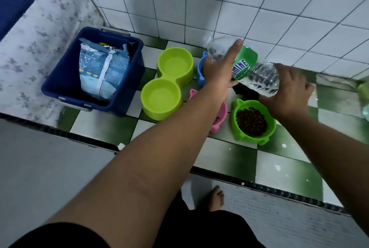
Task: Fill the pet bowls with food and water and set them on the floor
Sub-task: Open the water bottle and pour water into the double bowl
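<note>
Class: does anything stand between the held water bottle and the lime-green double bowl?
Only the blue bowl, low on the ledge between them, partly behind the left hand. The water bottle is held above it, so nothing visible blocks its way to the lime-green double bowl.

blue bowl: mostly behind left hand | pink bowl: under forearm | bottle mouth: behind right hand

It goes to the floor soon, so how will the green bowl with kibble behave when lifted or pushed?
The green bowl looks like stiff moulded plastic, so it should keep its shape. Its loose kibble would probably shift or spill if tilted. Its base flares out, so it seems unlikely to tip.
</note>
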A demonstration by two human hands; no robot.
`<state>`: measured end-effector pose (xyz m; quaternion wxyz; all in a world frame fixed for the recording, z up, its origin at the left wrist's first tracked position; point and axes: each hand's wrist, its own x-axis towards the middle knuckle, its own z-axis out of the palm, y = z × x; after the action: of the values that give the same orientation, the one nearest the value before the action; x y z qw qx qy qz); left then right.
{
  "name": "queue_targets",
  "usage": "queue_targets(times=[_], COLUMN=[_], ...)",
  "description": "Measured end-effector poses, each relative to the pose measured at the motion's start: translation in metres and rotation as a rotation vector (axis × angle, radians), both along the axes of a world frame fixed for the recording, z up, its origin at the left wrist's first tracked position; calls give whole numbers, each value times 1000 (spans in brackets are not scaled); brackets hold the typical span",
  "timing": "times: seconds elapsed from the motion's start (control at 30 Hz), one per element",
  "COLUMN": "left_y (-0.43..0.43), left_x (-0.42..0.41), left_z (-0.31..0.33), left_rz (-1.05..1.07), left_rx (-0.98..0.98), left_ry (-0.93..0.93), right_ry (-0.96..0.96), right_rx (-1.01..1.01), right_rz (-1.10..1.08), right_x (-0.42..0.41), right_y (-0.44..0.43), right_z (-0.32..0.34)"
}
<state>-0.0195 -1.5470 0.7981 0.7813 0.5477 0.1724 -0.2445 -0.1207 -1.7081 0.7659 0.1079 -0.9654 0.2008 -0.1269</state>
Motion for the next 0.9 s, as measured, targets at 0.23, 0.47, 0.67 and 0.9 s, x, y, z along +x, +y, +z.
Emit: queue_targets(times=[0.23, 0.47, 0.67, 0.9], left_y=[12, 12, 14, 16], left_x=[17, 33, 41, 46], left_z=[-13, -29, -38, -47], left_rz=[68, 69, 97, 92], left_rx=[-11, -29, -29, -44], left_ry=[111, 156, 155, 166], right_ry=[74, 55, 74, 83], right_rx=[-97, -146, -166, -188], right_rz=[66, 128, 145, 155], right_x=[21, 36, 42, 45], right_y=[2, 1, 1, 3], right_z=[-3, -1, 0, -1])
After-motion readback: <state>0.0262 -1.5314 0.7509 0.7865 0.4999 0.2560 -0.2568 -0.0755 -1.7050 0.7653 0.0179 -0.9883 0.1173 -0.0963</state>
